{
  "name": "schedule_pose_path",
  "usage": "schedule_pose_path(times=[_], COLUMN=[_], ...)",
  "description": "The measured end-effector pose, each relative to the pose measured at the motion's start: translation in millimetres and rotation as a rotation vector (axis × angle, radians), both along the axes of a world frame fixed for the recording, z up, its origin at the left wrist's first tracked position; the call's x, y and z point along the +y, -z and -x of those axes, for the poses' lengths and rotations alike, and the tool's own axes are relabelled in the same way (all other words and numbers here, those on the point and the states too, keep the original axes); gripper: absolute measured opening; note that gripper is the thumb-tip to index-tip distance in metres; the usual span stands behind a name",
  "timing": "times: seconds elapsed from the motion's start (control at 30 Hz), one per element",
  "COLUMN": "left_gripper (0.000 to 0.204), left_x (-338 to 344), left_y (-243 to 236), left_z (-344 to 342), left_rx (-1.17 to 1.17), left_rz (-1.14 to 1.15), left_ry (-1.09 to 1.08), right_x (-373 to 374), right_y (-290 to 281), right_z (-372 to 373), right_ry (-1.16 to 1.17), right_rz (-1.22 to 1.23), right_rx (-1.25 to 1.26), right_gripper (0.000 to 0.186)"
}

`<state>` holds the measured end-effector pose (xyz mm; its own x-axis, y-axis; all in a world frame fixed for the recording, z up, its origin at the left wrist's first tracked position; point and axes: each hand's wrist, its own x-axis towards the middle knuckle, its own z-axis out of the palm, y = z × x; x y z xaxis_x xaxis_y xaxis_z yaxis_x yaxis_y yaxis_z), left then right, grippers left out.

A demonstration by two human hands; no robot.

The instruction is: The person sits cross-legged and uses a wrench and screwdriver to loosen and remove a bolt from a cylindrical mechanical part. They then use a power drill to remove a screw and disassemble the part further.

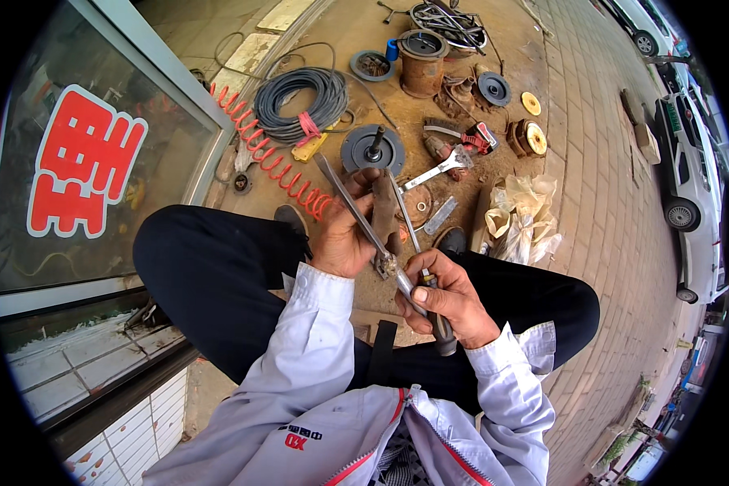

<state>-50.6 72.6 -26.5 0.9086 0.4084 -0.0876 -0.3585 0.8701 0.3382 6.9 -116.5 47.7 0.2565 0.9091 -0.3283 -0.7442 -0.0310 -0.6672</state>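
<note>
My left hand (344, 239) is closed around a brown, rusty-looking piece (385, 212) whose full shape is hidden by the fingers. In my right hand (449, 300) are two tools. One is a screwdriver (406, 212) with a thin shaft and a yellow-and-black handle, pointing up and away from me. The other, a long flat-bladed metal tool (355, 206) with a dark grip, slants up to the left across the left hand's fingers. Just beyond the hands lie an adjustable wrench (439, 168) and a round grey flanged part with an upright shaft (373, 151).
A coiled grey cable (301, 105) and red spiral hose (287, 176) lie at left by the glass door (97, 162). Farther off stand a rusty cylindrical housing (423, 73) and a tool-filled bowl (454, 28). Crumpled plastic (526, 215) and a copper-wound coil (530, 138) are at right.
</note>
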Motion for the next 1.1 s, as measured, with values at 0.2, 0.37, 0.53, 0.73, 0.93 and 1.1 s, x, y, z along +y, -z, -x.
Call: schedule_pose_path(times=[0.2,0.37,0.53,0.73,0.93,1.1], left_gripper=[0.032,0.034,0.034,0.024,0.026,0.022], left_x=[-5,-12,-6,-2,11,15], left_y=[10,18,24,33,38,38], left_z=[-2,-9,-9,-14,-10,-10], left_rx=[0.043,0.219,0.312,0.428,0.510,0.586], left_rz=[0.058,0.043,-0.309,-0.187,-0.343,-0.519], left_ry=[0.062,0.035,0.097,-0.166,-0.265,-0.360], right_x=[4,2,6,15,11,11], right_y=[5,5,13,15,5,-4], right_z=[7,4,7,12,15,15], right_ry=[-0.059,-0.039,-0.125,-0.126,-0.186,-0.220], right_rz=[-0.030,-0.008,0.201,0.200,0.279,0.306], right_rx=[0.027,0.064,-0.247,-0.282,-0.341,-0.402], right_gripper=[0.025,0.023,0.022,0.022,0.019,0.021])
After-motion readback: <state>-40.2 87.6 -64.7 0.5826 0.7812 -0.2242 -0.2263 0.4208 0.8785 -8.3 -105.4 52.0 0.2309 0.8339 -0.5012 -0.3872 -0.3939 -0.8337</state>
